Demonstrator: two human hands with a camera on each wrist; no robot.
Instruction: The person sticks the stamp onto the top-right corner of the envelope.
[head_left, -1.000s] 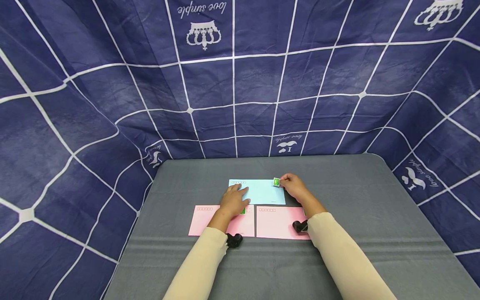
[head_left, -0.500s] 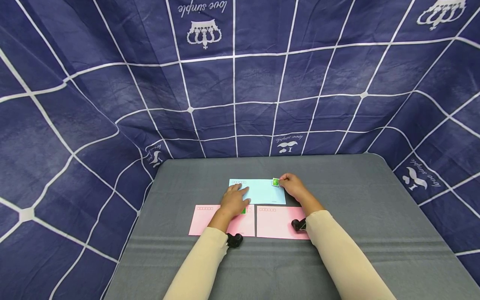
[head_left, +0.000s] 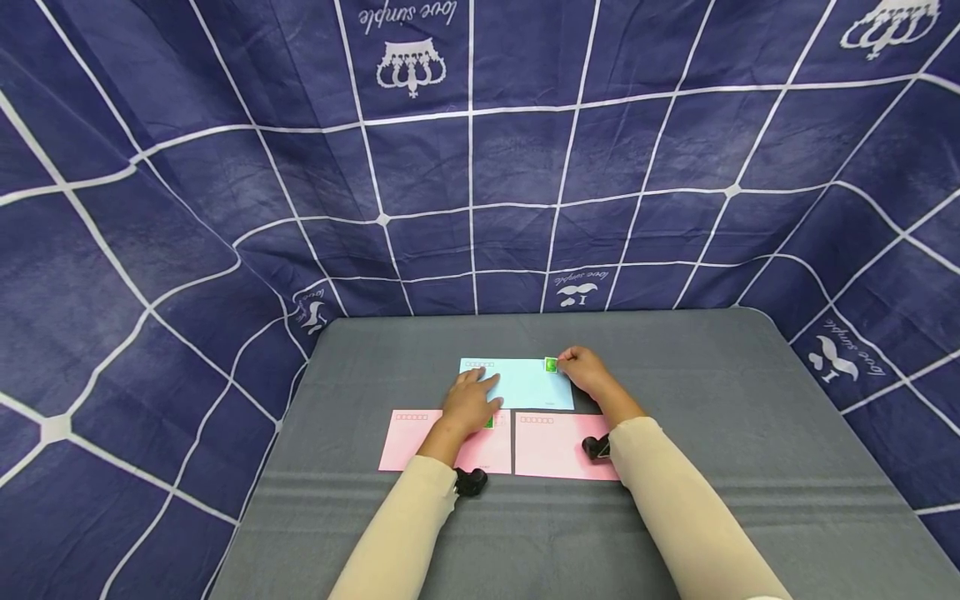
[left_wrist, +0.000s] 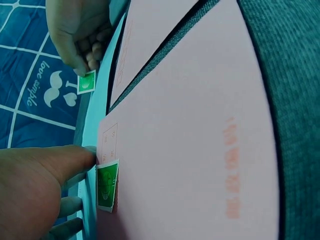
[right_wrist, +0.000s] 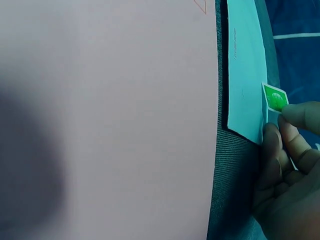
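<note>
A light blue envelope lies on the grey cloth, beyond two pink ones. My left hand, fingers spread, rests on its left part. My right hand pinches a small green postage stamp by its right edge, over the envelope's upper right corner. The right wrist view shows this stamp between thumb and finger, tilted up from the paper. Below my left hand is the left pink envelope, bearing another green stamp near the thumb. My right forearm covers part of the right pink envelope.
Grey cloth covers the table around the envelopes. A dark blue curtain with white grid lines rises behind and along both sides. Black wrist cameras, such as the left one, hang over the pink envelopes.
The stamp in my right hand has shifted slightly left and turned from tilted to nearly square with the blue envelope's corner. My left hand has stayed on the envelope.
</note>
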